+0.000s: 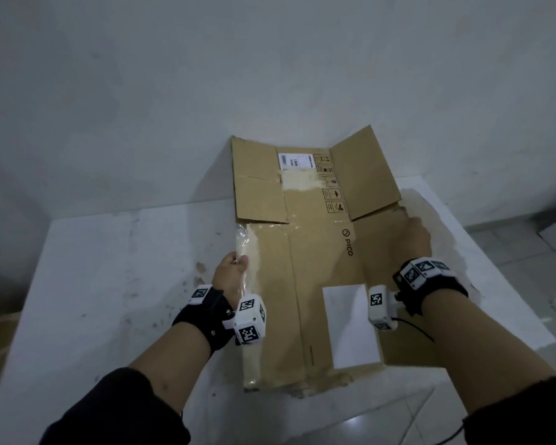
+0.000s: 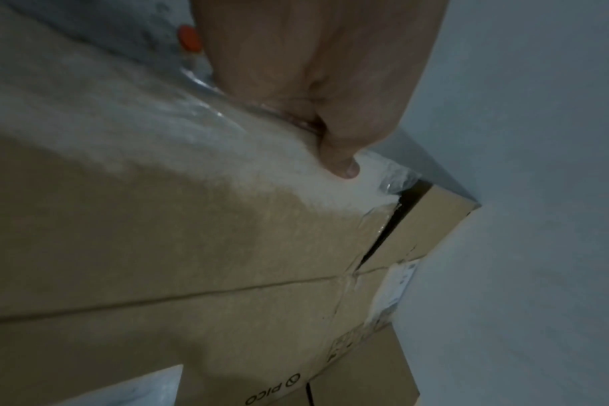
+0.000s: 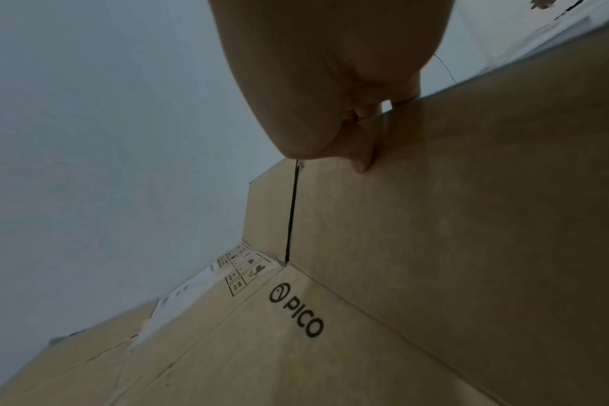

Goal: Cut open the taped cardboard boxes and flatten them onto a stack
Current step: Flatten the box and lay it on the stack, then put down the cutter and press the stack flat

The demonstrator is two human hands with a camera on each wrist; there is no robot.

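Note:
A flattened brown cardboard box (image 1: 315,284) marked PICO lies across the white table (image 1: 116,284), its far flaps raised against the wall. My left hand (image 1: 235,264) grips its left edge, thumb on top over torn clear tape (image 2: 199,110); the same hand (image 2: 317,115) pinches that taped edge in the left wrist view. At the box's right edge my right hand (image 1: 414,234) holds the cardboard; the right wrist view shows this hand (image 3: 358,131) with its thumb on top of the box (image 3: 435,247) and fingers curled under the edge.
A white label (image 1: 350,326) is stuck on the near part of the box, a shipping label (image 1: 297,160) on the far panel. A grey wall stands right behind the table. Something orange (image 2: 189,38) lies on the table beyond the box. Tiled floor (image 1: 527,252) lies to the right.

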